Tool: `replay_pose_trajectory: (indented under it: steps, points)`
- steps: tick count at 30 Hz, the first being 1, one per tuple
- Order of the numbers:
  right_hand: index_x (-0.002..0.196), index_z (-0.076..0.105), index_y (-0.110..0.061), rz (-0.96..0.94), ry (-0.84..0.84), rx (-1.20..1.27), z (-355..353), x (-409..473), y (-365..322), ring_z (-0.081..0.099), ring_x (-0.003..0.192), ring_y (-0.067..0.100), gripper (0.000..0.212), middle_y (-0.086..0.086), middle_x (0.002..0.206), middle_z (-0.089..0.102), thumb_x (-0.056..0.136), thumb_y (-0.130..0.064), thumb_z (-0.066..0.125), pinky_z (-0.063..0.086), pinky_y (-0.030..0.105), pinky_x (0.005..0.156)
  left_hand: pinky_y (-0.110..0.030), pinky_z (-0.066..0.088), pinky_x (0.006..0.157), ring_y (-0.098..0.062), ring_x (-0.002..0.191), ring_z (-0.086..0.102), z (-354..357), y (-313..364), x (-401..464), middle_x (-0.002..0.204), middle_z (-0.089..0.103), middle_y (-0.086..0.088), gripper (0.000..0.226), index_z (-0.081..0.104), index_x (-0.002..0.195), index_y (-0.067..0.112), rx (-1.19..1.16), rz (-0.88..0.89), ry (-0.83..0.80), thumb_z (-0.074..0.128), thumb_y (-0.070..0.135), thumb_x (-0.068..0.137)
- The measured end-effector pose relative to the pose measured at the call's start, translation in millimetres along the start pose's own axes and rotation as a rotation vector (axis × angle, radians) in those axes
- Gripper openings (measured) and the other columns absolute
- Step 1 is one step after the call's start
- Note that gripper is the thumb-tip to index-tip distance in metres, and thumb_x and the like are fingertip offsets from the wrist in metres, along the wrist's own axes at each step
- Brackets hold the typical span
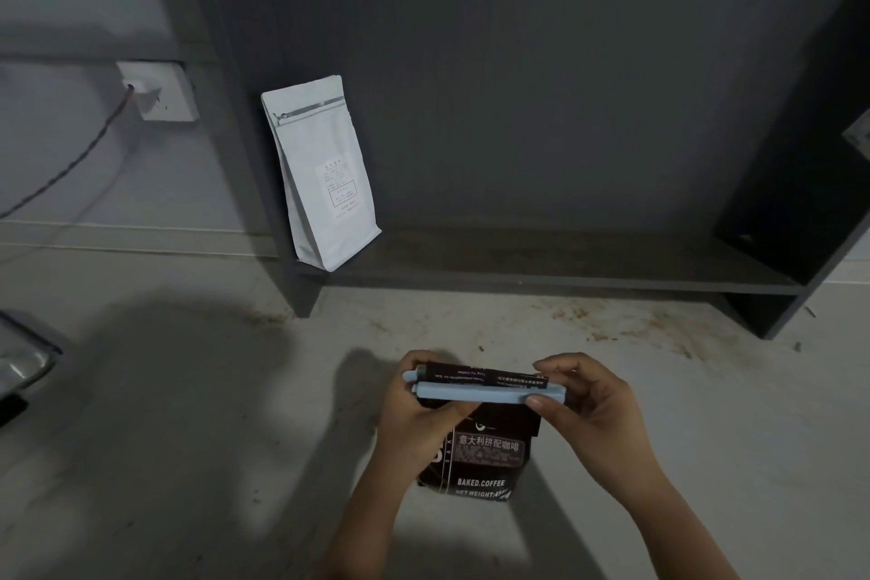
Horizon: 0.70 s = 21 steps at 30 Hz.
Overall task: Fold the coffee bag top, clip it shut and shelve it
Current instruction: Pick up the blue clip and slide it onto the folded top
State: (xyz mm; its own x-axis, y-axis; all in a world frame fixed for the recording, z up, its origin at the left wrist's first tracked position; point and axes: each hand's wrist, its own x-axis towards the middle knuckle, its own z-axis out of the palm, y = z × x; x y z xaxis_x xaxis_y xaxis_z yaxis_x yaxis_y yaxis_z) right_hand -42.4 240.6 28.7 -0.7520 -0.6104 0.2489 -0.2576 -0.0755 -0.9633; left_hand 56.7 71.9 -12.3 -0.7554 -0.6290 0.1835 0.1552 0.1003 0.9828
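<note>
A dark brown coffee bag [489, 457] with white lettering stands on the pale floor in front of me, its top folded over. A long pale blue clip [489, 392] lies across the fold. My left hand [419, 405] grips the clip's left end and the bag top. My right hand [588, 400] pinches the clip's right end between thumb and fingers. The dark grey shelf [565, 271] lies beyond, low to the floor.
A white coffee bag [325, 174] stands at the shelf's left end. The shelf's side panels [800, 203] frame the bay. A wall socket [157, 92] with a cable is at left. A metal object [23, 363] sits at the left edge. Brown stains mark the floor.
</note>
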Motion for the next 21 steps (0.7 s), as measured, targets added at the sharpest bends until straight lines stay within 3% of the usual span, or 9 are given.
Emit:
replay_pose_trajectory:
  steps: [8, 14, 21]
  points:
    - [0.088, 0.064, -0.021, 0.057, -0.010, 0.072, 7, 3, -3, 0.069, 0.068, 0.019, 0.032, 0.008, 0.076, 0.075, 0.070, 0.005, 0.071, 0.057, 0.022, 0.059, -0.022, 0.056, 0.059, -0.012, 0.067, 0.071, -1, 1, 1, 0.072, 0.074, 0.006, 0.031, 0.064, 0.074, 0.030, 0.014, 0.056, -0.015, 0.087, 0.036, 0.053]
    - [0.086, 0.068, -0.025, 0.055, -0.022, -0.026, 12, 4, -6, 0.067, 0.066, 0.009, 0.034, -0.004, 0.077, 0.074, 0.072, 0.006, 0.071, 0.053, 0.017, 0.058, -0.020, 0.055, 0.057, -0.011, 0.067, 0.073, 0, 0, 0, 0.071, 0.076, 0.007, 0.025, 0.070, 0.073, 0.030, 0.013, 0.039, -0.011, 0.086, 0.034, 0.054]
    - [0.082, 0.069, -0.029, 0.036, 0.083, -0.085, 17, 5, -4, 0.069, 0.067, 0.009, 0.040, -0.002, 0.077, 0.073, 0.073, 0.011, 0.067, 0.054, 0.016, 0.057, -0.022, 0.058, 0.061, -0.018, 0.082, 0.074, -1, -2, -4, 0.089, 0.078, 0.003, 0.034, 0.073, 0.087, 0.029, -0.158, -0.095, -0.026, 0.084, 0.036, 0.056]
